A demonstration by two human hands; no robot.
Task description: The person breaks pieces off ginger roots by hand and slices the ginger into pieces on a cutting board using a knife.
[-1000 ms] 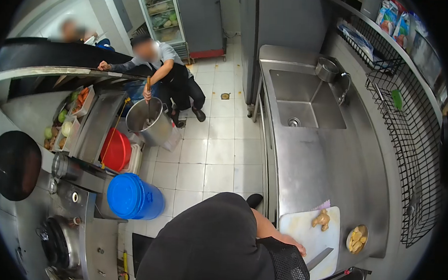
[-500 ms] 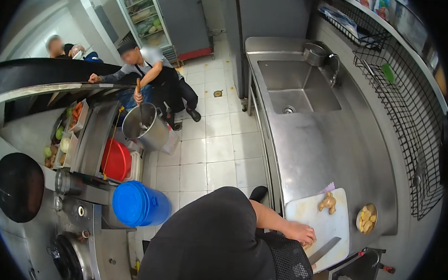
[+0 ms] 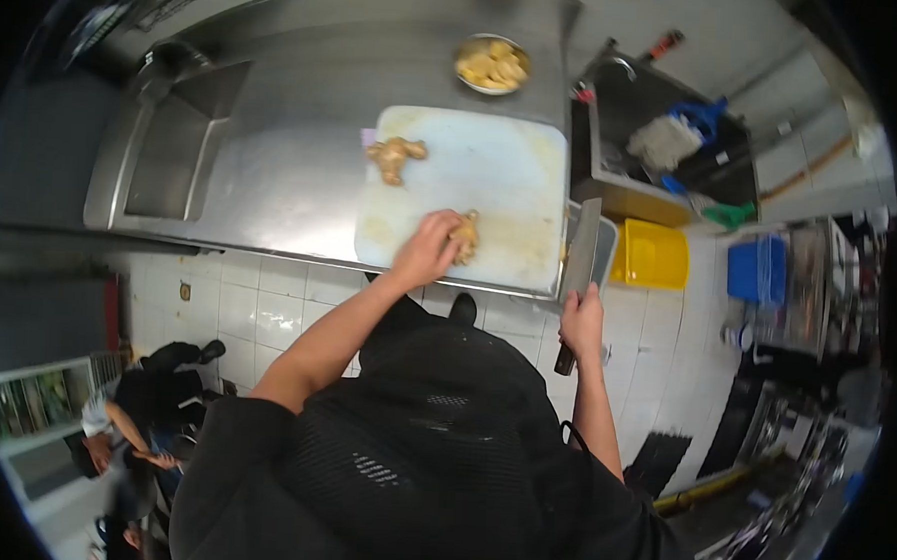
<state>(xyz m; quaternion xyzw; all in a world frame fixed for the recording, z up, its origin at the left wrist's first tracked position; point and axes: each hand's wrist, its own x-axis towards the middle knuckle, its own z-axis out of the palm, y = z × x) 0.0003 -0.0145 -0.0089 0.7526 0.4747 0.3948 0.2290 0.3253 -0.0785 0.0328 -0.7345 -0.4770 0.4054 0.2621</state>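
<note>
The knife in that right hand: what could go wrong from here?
If the knife comes over the cutting board, it could nick the left hand, which touches a ginger piece. That knobbly piece might also roll. The right hand holds the knife beyond the board's edge, so a slip could drop it.

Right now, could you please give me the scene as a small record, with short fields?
Left hand: on the near ginger
Right hand: holds the knife by its handle
Knife: right of the board, blade pointing away from the person
Far ginger: at the board's left edge
Bowl: beyond the board, holds yellow pieces
</note>
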